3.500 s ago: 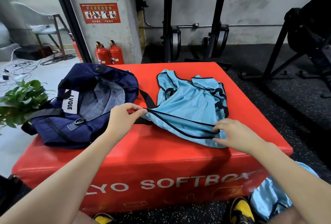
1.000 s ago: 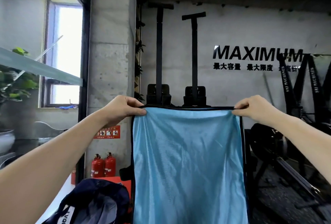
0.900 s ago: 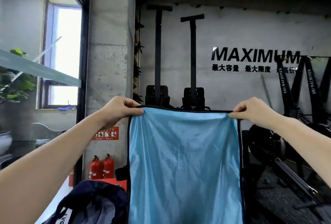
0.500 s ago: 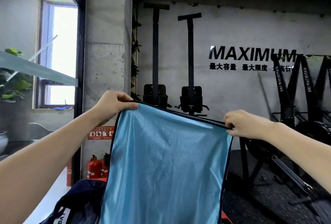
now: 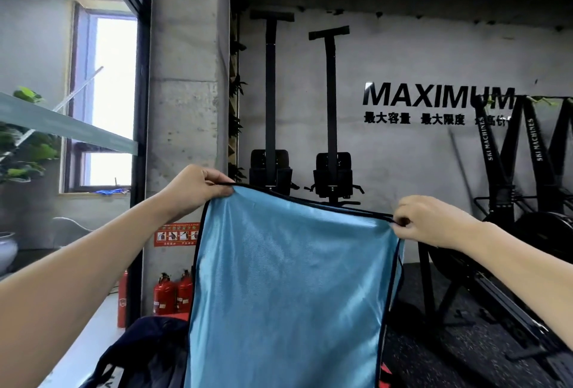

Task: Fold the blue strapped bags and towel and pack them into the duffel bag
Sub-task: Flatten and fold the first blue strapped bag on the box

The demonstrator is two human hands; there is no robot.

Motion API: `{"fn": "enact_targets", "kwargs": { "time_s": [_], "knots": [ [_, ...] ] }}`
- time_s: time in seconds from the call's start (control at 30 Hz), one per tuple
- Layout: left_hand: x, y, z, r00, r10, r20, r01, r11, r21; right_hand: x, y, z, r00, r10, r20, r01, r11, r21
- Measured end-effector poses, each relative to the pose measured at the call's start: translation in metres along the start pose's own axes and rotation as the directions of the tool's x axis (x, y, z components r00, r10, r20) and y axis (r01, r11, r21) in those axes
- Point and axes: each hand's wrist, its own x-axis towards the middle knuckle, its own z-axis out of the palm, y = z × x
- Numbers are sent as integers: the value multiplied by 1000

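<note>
The blue strapped bag (image 5: 288,288) hangs in the air in front of the person, held up by its top edge so that its light blue cloth with dark trim drops straight down out of the bottom of the view; the left hand (image 5: 193,190) pinches the upper left corner between thumb and curled fingers; the right hand (image 5: 431,221) pinches the upper right corner in the same way, and sits lower than the left, so the top hem slopes down to the right. The navy duffel bag (image 5: 145,353) shows at the lower left, partly hidden behind the hanging cloth. Behind it two red fire extinguishers (image 5: 173,293) stand at the foot of a concrete pillar (image 5: 186,92); two black upright machines (image 5: 300,108) stand against the grey wall; black lettering (image 5: 437,97) on that wall reads MAXIMUM; a window (image 5: 108,102) lies to the left.
</note>
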Motion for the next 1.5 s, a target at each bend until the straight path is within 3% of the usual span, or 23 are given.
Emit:
{"fn": "enact_targets", "kwargs": {
  "time_s": [0.1, 0.17, 0.23, 0.37, 0.5, 0.63, 0.83, 1.07, 1.5],
  "knots": [
    [0, 4, 4, 1000, -7, 3, 7, 1000, -24, -3, -1, 3, 995, -9, -98, -2, 994, -111],
    [0, 6, 4, 1000, 9, -2, -9, 1000, 6, -5, 1, 5, 982, 52, -182, -64, 996, -61],
    [1, 7, 3, 1000, 17, -8, -17, 1000, 23, -5, 0, 5, 969, 158, -191, -142, 985, 92],
    [1, 8, 1, 998, 24, -63, -21, 999, 43, -6, -8, 4, 908, 373, -192, -264, 863, 430],
    [-1, 8, -1, 991, 21, -135, -15, 999, 47, -3, -9, 1, 852, 495, -173, -296, 726, 621],
    [-3, 9, -2, 990, 11, -139, -20, 998, -60, -2, -5, -5, 834, 539, -118, -257, 568, 782],
    [-4, -1, -4, 992, -75, -104, 49, 970, -236, -4, 0, -9, 828, 556, -77, -242, 477, 845],
    [-8, -3, -6, 990, -66, -127, 38, 976, -213, 0, -2, -16, 853, 521, -39, -279, 516, 810],
    [-14, -3, -14, 996, -44, -81, 31, 986, -163, -7, -5, -31, 878, 480, -5, -227, 423, 877]
  ]
}}
